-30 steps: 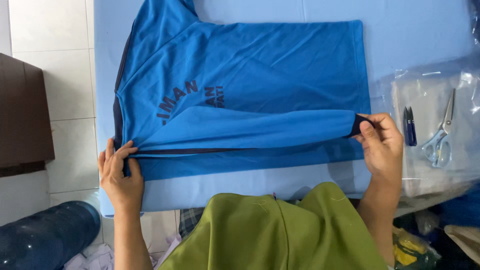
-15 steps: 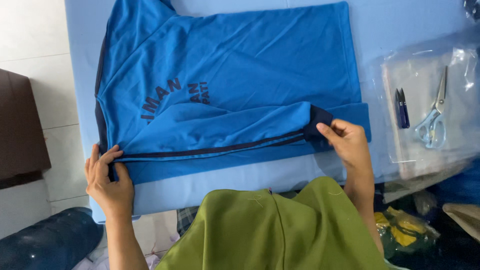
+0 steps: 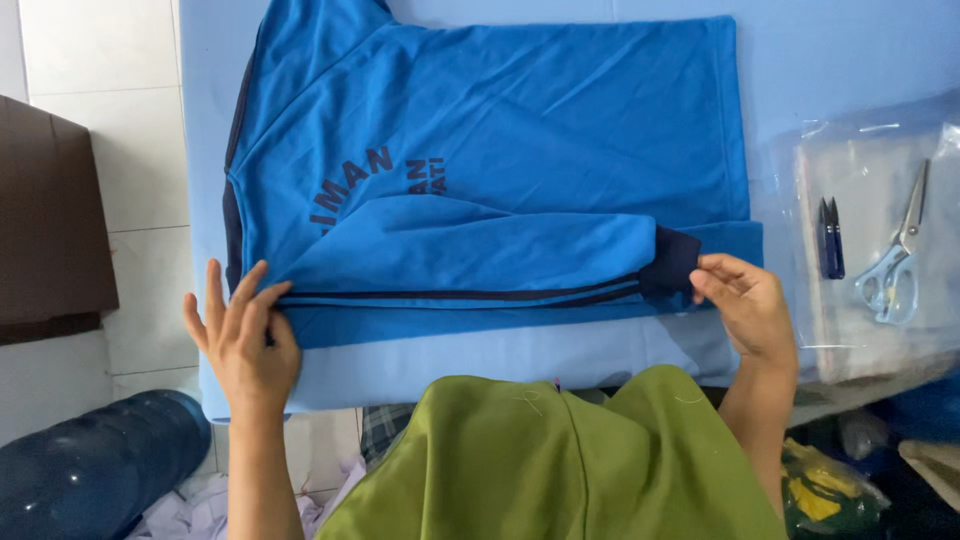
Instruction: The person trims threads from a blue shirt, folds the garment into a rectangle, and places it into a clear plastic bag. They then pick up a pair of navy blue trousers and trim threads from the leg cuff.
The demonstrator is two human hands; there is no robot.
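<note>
A bright blue long-sleeved shirt (image 3: pixel 540 120) with dark navy trim and dark lettering lies flat on a light blue table (image 3: pixel 480 365). One sleeve (image 3: pixel 470 255) is folded across the body, ending in a navy cuff (image 3: pixel 668 262). My right hand (image 3: pixel 745 305) pinches that cuff at the shirt's right side. My left hand (image 3: pixel 240 335) rests flat with fingers spread on the shirt's near left edge, by the shoulder fold.
Clear plastic bags (image 3: pixel 870 250) lie at the right with a pair of scissors (image 3: pixel 895 255) and small dark blue thread snips (image 3: pixel 830 240) on them. A dark brown cabinet (image 3: pixel 50 220) stands left. A blue roll (image 3: pixel 90 465) lies on the floor. My green garment (image 3: pixel 560 460) fills the foreground.
My right hand has carried the cuff a little lower across the shirt, laying the sleeve flatter. My left hand has opened from a grip to a flat press.
</note>
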